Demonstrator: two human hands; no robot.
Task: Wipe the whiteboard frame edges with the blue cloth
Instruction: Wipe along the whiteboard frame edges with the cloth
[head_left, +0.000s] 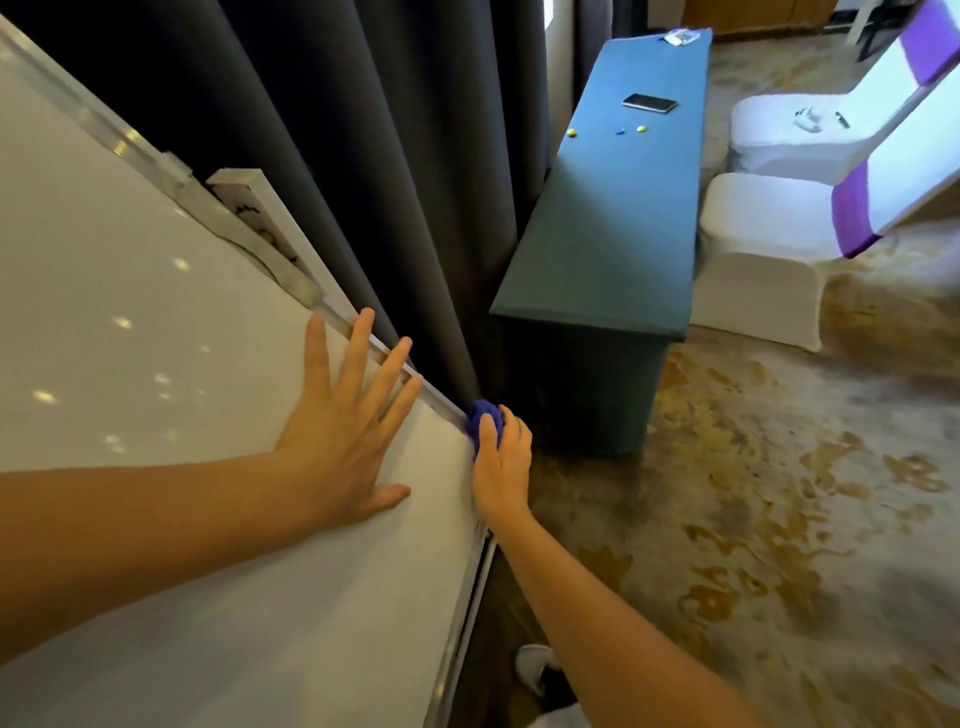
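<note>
While the left hand lies flat and spread on the whiteboard, with its fingertips reaching the frame, the right hand presses the cloth against the frame corner on the right side. Its grip is closed around the bunched cloth, of which only a small blue part shows above the fingers. I judge the wiping to be in progress at this corner, so the task is not finished. How much of the frame is already wiped I cannot tell, because no clean or dirty trace is visible. Behind the board hangs a dark curtain, and a bench stands farther right.
</note>
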